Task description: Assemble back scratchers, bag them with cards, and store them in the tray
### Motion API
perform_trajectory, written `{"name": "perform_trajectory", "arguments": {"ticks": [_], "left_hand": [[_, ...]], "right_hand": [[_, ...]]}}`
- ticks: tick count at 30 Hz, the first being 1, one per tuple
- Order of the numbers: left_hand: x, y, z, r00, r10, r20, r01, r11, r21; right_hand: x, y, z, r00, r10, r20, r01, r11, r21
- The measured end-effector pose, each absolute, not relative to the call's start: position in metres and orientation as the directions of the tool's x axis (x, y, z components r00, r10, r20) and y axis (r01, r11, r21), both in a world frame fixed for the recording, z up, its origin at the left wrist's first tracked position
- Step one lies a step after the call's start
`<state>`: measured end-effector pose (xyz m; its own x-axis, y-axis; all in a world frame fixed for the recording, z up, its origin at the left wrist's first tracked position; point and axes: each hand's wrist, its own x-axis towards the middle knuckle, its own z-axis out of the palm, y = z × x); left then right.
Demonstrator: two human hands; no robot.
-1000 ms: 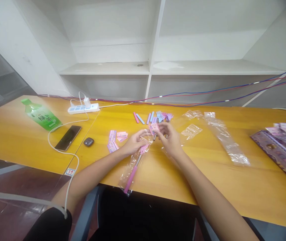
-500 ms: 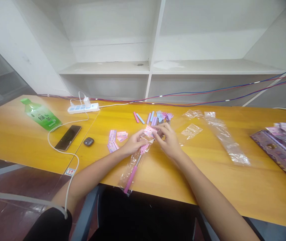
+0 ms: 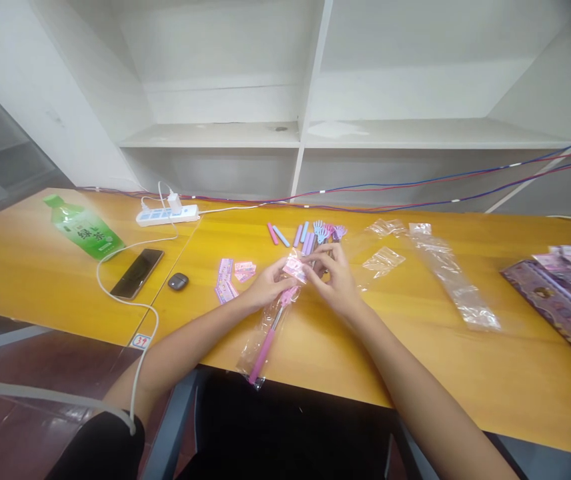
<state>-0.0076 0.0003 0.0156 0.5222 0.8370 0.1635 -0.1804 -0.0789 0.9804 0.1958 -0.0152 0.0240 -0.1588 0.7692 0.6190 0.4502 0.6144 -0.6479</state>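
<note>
A clear plastic bag [image 3: 253,337] holds a pink stick [image 3: 264,355] with a hand-shaped end and lies slanted towards the table's front edge. My left hand [image 3: 271,285] grips the upper end of this bag. My right hand [image 3: 333,277] pinches a small pink printed card [image 3: 295,267] at the bag's top. Just beyond my hands are purple and blue tubes [image 3: 298,235] and several small hand-shaped heads [image 3: 321,230]. Printed cards [image 3: 225,272] and pink cards [image 3: 244,270] lie left of my left hand.
Clear bags [image 3: 458,283] lie to the right, near a patterned package [image 3: 550,300]. At left are a green bottle [image 3: 85,230], a phone [image 3: 138,274], a black case [image 3: 178,281], a power strip [image 3: 168,215] and a white cable. White shelves [image 3: 215,133] stand behind.
The pink card has shifted slightly left and down, at the bag's mouth, and my right fingers have moved a little with it. My left hand still grips the bag.
</note>
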Motion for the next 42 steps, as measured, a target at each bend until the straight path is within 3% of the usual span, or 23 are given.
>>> {"name": "perform_trajectory", "arguments": {"ticks": [6, 13, 19, 35, 42], "left_hand": [[-0.008, 0.001, 0.015, 0.527, 0.830, 0.181, -0.181, -0.098, 0.979], [-0.008, 0.006, 0.007, 0.520, 0.843, 0.135, -0.133, -0.076, 0.988], [-0.008, 0.006, 0.007, 0.530, 0.835, 0.147, -0.110, -0.104, 0.989], [-0.007, 0.004, 0.008, 0.532, 0.840, 0.106, -0.104, -0.060, 0.993], [-0.006, 0.004, 0.010, 0.534, 0.840, 0.093, -0.105, -0.043, 0.994]], "right_hand": [[0.196, -0.015, 0.025, -0.147, 0.789, 0.596, 0.424, 0.595, -0.683], [0.199, -0.011, 0.023, -0.114, 0.882, 0.456, 0.263, 0.470, -0.843], [0.201, -0.012, 0.028, -0.119, 0.852, 0.510, 0.369, 0.515, -0.774], [0.202, -0.011, 0.025, -0.164, 0.823, 0.543, 0.378, 0.561, -0.736], [0.197, -0.009, 0.020, -0.033, 0.868, 0.496, 0.296, 0.483, -0.824]]}}
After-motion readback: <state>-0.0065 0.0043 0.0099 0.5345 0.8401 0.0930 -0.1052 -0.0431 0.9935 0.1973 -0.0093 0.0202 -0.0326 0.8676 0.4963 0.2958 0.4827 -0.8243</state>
